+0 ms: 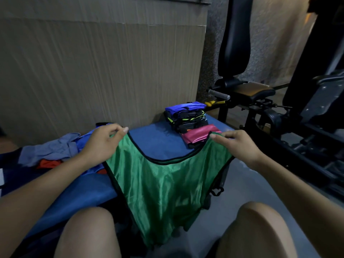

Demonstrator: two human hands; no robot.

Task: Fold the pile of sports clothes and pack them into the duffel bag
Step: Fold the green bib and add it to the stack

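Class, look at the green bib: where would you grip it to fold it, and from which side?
Pinch the green bib at its two shoulder straps from above, as the left hand and right hand do. It hangs flat from them, neckline dipping between, body spread straight below.

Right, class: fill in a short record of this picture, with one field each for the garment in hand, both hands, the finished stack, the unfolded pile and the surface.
garment in hand: green mesh bib, black trim, held up by its two shoulder straps
left hand: fingers pinch the left strap
right hand: fingers pinch the right strap
finished stack: folded clothes, blue on top, a folded maroon bib in front
unfolded pile: loose clothes at left
surface: blue mat
duffel bag: not identifiable
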